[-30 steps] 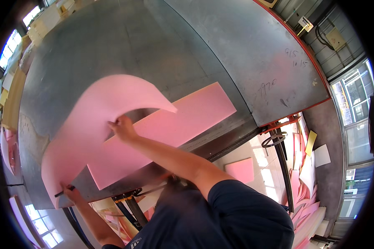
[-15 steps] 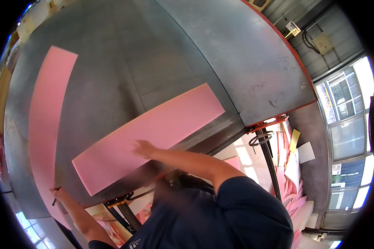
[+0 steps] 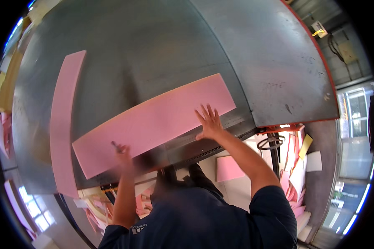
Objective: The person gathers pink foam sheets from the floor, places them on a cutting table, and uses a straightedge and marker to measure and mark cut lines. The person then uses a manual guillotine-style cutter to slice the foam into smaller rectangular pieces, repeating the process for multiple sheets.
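A wide slab of pink foam [image 3: 153, 120] lies slantwise on the grey metal table, close to its near edge. My right hand [image 3: 210, 123] is over the slab's right part near the front edge, fingers spread, nothing in it. At the slab's left end is my left hand [image 3: 124, 154], blurred and closed on a short dark pen-like tool [image 3: 115, 144]; its exact kind is unclear. Further left, a long narrow pink foam strip [image 3: 62, 120] stretches from near to far, its near end at the table edge.
The metal table [image 3: 162, 50] has a seam and a red-edged right section [image 3: 295, 79]. A handwheel [image 3: 270, 142] sits below its right corner. Pink and yellow foam offcuts [image 3: 293, 174] are piled at the right, and a pink piece [image 3: 229, 169] lies on the floor.
My left hand has moved right, from the narrow strip to the wide slab, still holding the dark tool. My right hand has shifted right along the slab. The whole view has shifted too.
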`<state>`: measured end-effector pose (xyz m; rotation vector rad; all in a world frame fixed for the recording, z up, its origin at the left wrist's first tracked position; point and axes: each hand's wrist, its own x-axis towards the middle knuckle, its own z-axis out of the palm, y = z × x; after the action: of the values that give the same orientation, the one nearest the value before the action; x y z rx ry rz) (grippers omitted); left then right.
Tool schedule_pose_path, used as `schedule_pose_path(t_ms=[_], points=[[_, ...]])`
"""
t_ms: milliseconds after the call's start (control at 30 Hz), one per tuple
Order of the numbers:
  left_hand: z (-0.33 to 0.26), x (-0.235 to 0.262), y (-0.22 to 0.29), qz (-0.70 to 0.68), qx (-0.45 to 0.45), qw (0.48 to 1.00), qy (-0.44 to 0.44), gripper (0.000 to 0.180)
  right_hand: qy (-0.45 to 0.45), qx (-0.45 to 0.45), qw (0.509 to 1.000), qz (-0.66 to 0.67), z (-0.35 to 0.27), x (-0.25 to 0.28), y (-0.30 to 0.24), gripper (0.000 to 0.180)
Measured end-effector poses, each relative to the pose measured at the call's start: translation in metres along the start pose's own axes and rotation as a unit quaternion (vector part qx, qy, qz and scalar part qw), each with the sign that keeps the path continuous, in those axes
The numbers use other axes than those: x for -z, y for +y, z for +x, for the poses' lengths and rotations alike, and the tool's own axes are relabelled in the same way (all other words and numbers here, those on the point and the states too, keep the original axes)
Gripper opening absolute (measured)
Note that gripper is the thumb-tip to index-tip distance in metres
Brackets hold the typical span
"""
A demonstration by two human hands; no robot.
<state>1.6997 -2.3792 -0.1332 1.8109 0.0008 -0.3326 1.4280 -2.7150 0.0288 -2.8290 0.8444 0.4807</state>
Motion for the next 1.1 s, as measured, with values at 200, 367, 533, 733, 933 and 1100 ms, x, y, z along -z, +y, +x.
schedule_pose_path(t_ms=[200, 367, 533, 733, 933, 1100], points=[[-0.120, -0.002, 0.077, 0.079, 0.064, 0.995, -0.014, 0.045, -0.050, 0.175, 0.974, -0.134, 0.104, -0.001, 0.005, 0.136], [-0.202, 0.108, -0.015, 0.168, 0.007, 0.976, 0.139, 0.039, -0.088, 0.223, 0.963, -0.127, 0.125, -0.012, -0.009, 0.139], [-0.259, 0.098, 0.003, 0.088, 0.120, 0.967, 0.207, 0.035, -0.084, 0.206, 0.970, -0.099, 0.126, -0.021, 0.005, 0.135], [-0.202, 0.028, 0.002, 0.163, 0.092, 0.981, 0.048, 0.035, 0.105, 0.172, 0.972, 0.124, 0.060, -0.064, 0.024, 0.097], [-0.128, -0.113, 0.086, 0.065, -0.017, 0.994, -0.092, 0.017, 0.190, -0.056, 0.959, 0.201, -0.138, -0.105, 0.142, 0.058], [-0.171, -0.257, 0.258, -0.018, -0.107, 0.954, -0.279, 0.031, 0.323, -0.211, 0.920, 0.064, -0.270, -0.111, 0.277, 0.019]])
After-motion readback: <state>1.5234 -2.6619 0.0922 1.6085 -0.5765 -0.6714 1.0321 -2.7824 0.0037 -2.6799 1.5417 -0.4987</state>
